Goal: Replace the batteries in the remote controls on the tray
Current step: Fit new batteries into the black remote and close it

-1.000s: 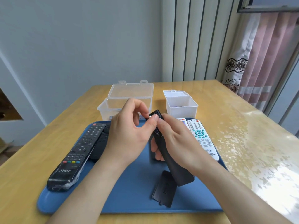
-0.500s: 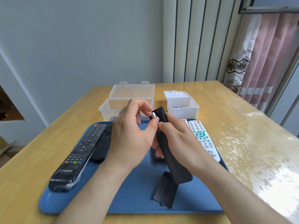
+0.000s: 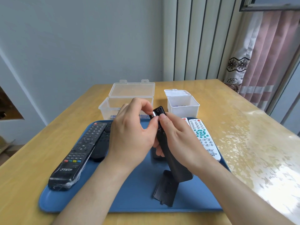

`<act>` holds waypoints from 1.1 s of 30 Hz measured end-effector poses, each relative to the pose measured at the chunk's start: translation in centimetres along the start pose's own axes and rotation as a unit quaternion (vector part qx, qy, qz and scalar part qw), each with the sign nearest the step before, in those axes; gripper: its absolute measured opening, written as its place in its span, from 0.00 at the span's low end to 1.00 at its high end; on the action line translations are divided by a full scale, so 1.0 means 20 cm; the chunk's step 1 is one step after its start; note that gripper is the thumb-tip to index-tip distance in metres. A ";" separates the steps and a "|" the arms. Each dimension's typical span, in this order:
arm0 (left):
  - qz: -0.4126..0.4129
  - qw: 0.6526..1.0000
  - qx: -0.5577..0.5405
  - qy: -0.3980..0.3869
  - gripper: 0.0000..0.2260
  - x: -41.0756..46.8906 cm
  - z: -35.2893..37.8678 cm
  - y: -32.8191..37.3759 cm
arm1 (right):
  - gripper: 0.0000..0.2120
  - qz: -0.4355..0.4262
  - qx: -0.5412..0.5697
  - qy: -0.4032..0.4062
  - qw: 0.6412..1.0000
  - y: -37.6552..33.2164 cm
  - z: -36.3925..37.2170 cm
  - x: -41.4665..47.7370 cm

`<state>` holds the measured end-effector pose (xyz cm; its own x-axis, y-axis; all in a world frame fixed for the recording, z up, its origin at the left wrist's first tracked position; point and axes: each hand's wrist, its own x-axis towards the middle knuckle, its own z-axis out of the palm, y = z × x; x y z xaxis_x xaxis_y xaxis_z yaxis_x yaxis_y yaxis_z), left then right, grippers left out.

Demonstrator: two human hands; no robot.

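Observation:
My right hand [image 3: 177, 137] holds a slim black remote [image 3: 172, 159] tilted up over the blue tray [image 3: 129, 198], back side facing me. My left hand [image 3: 129, 132] pinches a small battery [image 3: 153, 114] at the remote's open compartment near its top end. The remote's black battery cover [image 3: 165, 190] lies loose on the tray beneath it. On the tray's left lie a large black remote in plastic wrap [image 3: 78, 153] and a smaller black remote [image 3: 102, 143]. A white remote with teal buttons [image 3: 204, 138] lies on the tray's right side.
Behind the tray stand an open clear plastic box [image 3: 113, 103] with batteries at its bottom and a smaller open white box [image 3: 183, 104]. The wooden table [image 3: 243, 143] extends right, with a curtain [image 3: 267, 54] beyond it and a wall behind.
Both hands lifted the slim remote a little higher. My left fingertips shifted at the compartment, and a battery end now shows there.

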<state>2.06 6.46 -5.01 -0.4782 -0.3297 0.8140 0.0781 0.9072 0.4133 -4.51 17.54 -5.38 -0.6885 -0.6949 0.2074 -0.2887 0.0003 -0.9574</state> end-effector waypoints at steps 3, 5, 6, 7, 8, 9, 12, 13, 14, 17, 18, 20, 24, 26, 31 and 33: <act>-0.058 0.996 -0.063 -0.026 0.07 0.00 0.01 -0.02 | 0.18 0.001 -0.020 -0.004 1.000 0.01 0.01 0.00; -0.102 0.988 -0.113 -0.041 0.07 0.01 0.02 -0.05 | 0.18 0.005 -0.051 -0.004 0.999 0.02 0.02 0.00; -0.119 0.982 -0.136 -0.047 0.07 0.02 0.01 -0.05 | 0.17 0.006 -0.066 -0.004 0.998 0.03 0.03 0.00; -0.132 0.977 -0.161 -0.053 0.07 0.02 0.01 -0.05 | 0.17 0.006 -0.079 -0.004 0.997 0.03 0.03 0.01; -0.143 0.970 -0.186 -0.060 0.07 0.01 0.02 -0.04 | 0.17 0.007 -0.086 -0.002 0.996 0.04 0.03 0.01; -0.147 0.964 -0.210 -0.074 0.06 0.01 0.02 -0.03 | 0.17 0.006 -0.081 0.003 0.997 0.04 0.03 0.01; -0.143 0.949 -0.252 -0.121 0.06 -0.02 0.04 0.04 | 0.16 -0.010 -0.015 0.022 1.000 0.03 0.01 0.03; -0.151 0.945 -0.264 -0.121 0.06 -0.03 0.04 0.05 | 0.15 -0.010 0.000 0.022 1.000 0.03 0.00 0.03; -0.162 0.941 -0.276 -0.115 0.07 -0.03 0.05 0.06 | 0.14 -0.006 0.012 0.019 1.000 0.02 0.00 0.02; -0.216 0.920 -0.317 -0.082 0.08 -0.03 0.06 0.06 | 0.12 0.007 0.047 0.000 0.999 0.02 0.00 0.01; -0.238 0.909 -0.334 -0.072 0.09 -0.03 0.06 0.06 | 0.12 0.005 0.056 -0.004 0.998 0.02 0.00 0.01; -0.281 0.893 -0.346 -0.060 0.08 -0.02 0.06 0.06 | 0.13 -0.001 0.072 -0.008 0.997 0.02 -0.01 0.01; -0.316 0.873 -0.366 -0.060 0.06 -0.03 0.07 0.04 | 0.07 -0.007 0.045 -0.007 0.999 0.01 -0.03 0.02; -0.304 0.897 -0.318 -0.051 0.08 -0.04 0.08 0.02 | 0.04 -0.012 0.000 0.004 1.000 0.03 -0.03 0.02; -0.282 0.934 -0.214 -0.039 0.10 -0.05 0.10 -0.01 | 0.08 -0.056 -0.164 0.041 0.984 0.07 0.01 0.03; -0.285 0.939 -0.191 -0.038 0.08 -0.06 0.10 -0.01 | 0.09 -0.055 -0.178 0.039 0.982 0.07 0.01 0.03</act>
<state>0.78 7.17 -6.83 -0.5981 -0.6998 0.3907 0.0913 0.4248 0.9007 -5.13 17.00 -6.71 -0.6844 -0.6483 0.3336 -0.5688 0.1886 -0.8005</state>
